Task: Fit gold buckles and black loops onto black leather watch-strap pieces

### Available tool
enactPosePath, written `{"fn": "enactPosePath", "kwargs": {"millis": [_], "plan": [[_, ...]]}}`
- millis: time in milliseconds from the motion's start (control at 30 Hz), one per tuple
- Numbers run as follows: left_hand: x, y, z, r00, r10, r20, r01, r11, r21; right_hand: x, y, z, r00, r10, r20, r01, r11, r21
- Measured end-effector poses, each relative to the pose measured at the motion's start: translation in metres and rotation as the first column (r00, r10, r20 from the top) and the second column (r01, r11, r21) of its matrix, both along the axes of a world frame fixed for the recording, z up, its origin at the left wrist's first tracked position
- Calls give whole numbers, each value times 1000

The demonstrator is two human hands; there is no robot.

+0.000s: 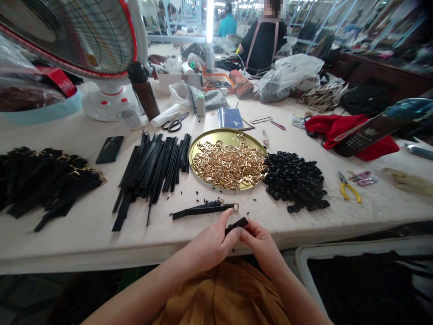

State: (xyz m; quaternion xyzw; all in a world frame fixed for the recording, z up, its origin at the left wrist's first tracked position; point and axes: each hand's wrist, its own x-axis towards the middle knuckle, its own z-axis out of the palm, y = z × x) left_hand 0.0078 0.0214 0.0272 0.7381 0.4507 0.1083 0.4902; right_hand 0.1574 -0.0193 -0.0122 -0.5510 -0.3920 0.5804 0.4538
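Close to the table's front edge, my left hand [216, 239] and my right hand [259, 237] come together on a black strap [237, 224]. Both pinch it between thumb and fingers, while the left index finger points out toward a gold buckle [236, 206]. That buckle sits at the end of finished-looking black straps [203, 209] lying just beyond my hands. Farther back, a round gold tray [216, 135] holds a heap of small gold buckles [230, 164]. Left of it lie loose black strips [149, 162]; to its right is a pile of small black loops [296, 180].
Buckled straps [50, 180] are heaped at far left, near a phone [110, 150] and a fan [84, 36]. Scissors [175, 123] and a blue booklet [230, 118] lie behind the tray. Yellow-handled pliers [350, 189] rest at right; a bin [304, 257] stands below.
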Motion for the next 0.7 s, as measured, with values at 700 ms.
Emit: {"fn": "enactPosePath", "kwargs": {"millis": [700], "plan": [[-11, 26, 9, 966, 212, 148, -225, 971, 81, 46, 101, 18, 511, -89, 855, -303, 912, 276]]}}
